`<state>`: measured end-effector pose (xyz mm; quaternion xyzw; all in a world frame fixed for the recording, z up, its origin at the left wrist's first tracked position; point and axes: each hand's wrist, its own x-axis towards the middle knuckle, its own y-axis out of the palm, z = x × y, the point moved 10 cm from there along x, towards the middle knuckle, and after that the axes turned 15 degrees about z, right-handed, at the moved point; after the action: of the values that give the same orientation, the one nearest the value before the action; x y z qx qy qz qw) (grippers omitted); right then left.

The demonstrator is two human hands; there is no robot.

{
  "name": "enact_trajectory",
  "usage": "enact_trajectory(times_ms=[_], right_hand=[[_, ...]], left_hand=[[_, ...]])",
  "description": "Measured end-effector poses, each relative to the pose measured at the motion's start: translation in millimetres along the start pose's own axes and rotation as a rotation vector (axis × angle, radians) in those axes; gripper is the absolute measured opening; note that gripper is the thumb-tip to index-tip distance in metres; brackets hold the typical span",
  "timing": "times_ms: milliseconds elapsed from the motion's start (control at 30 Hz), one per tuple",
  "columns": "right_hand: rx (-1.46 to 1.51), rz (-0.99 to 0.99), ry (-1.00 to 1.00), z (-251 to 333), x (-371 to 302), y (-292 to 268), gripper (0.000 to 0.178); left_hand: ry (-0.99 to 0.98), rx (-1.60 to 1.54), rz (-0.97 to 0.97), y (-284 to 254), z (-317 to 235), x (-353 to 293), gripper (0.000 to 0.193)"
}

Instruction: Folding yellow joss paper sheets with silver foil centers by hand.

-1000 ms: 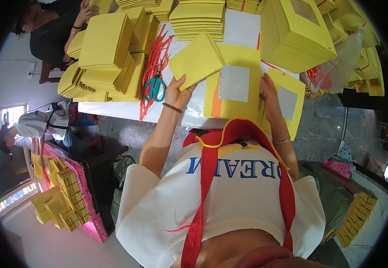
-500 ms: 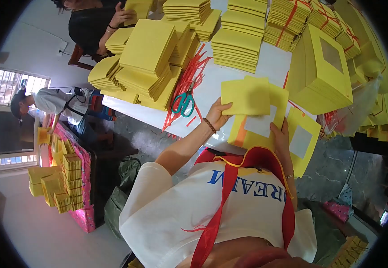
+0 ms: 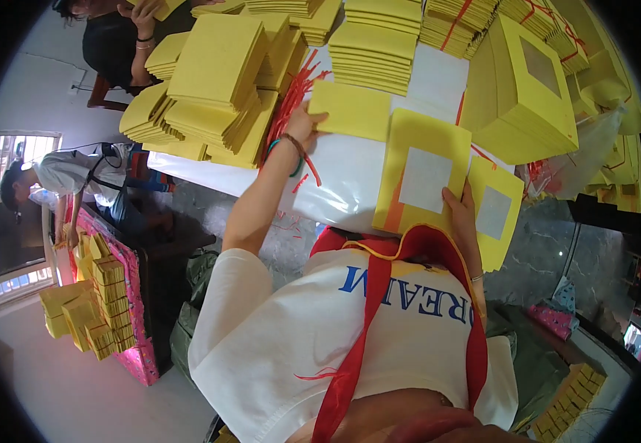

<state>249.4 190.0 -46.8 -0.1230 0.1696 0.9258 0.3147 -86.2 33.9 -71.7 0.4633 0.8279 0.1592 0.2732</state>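
Note:
My left hand (image 3: 304, 127) is closed on the left edge of a plain folded yellow paper (image 3: 352, 109), thumb on top. This paper lies low over the white table, beside the red ties (image 3: 288, 94). My right hand (image 3: 462, 212) grips the lower right edge of a yellow paper sheet (image 3: 427, 133), which has a pale rectangle and an orange strip on its face. A second such sheet (image 3: 508, 188) lies just right of that hand. Teal-handled scissors (image 3: 295, 164) are mostly hidden behind my left wrist.
Piles of folded yellow paper (image 3: 213, 63) stand at the left, with another pile (image 3: 372, 55) at the back. A tall stack (image 3: 516, 103) rises at the right. One co-worker (image 3: 117, 48) sits far left; another (image 3: 88, 173) works at a pink-covered table (image 3: 139, 317).
My left hand has moved left with the folded yellow paper, off the sheet it overlapped. That sheet's face now shows fully. My right hand stays at its edge. The whole view has shifted slightly.

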Motion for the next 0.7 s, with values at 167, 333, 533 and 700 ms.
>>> enact_trajectory(times_ms=[167,333,533,700], right_hand=[[-0.004,0.013,-0.022,1.0,0.5,-0.8,0.059],[0.021,0.007,-0.027,4.9,-1.4,2.8,0.059],[0.026,0.000,-0.038,2.1,-2.4,0.3,0.059],[0.049,0.018,-0.023,5.9,-2.3,5.8,0.059]], left_hand=[[-0.035,0.345,-0.159,-21.2,-15.6,10.2,0.039],[0.101,0.940,-0.352,-23.8,-30.9,5.7,0.053],[0.196,1.243,-0.370,-15.1,-39.9,0.0,0.052],[0.267,1.417,-0.390,2.4,-39.3,-7.2,0.043]])
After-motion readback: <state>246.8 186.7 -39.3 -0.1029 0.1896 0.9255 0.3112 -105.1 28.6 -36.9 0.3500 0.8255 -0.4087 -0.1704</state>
